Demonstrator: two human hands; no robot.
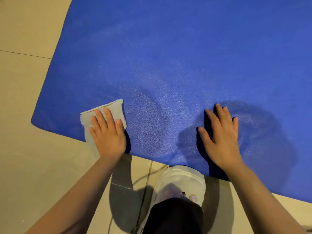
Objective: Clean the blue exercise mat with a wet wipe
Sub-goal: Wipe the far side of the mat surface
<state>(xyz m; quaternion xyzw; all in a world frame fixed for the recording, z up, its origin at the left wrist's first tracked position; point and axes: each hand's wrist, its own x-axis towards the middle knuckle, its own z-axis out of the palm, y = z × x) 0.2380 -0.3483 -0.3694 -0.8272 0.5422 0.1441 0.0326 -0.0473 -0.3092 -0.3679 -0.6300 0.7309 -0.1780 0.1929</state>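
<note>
The blue exercise mat (177,56) lies flat on the floor and fills most of the view, its near edge running diagonally from left to lower right. A pale grey wet wipe (114,109) lies on the mat near its near-left corner, hanging a little over the edge. My left hand (108,132) presses flat on the wipe with straight fingers. My right hand (221,134) rests flat on the bare mat further right, fingers spread, holding nothing.
Beige floor tiles (25,81) surround the mat on the left and near side. My foot in a white shoe (180,181) stands at the mat's near edge between my arms. A thin cable (146,176) runs across the floor beside the shoe.
</note>
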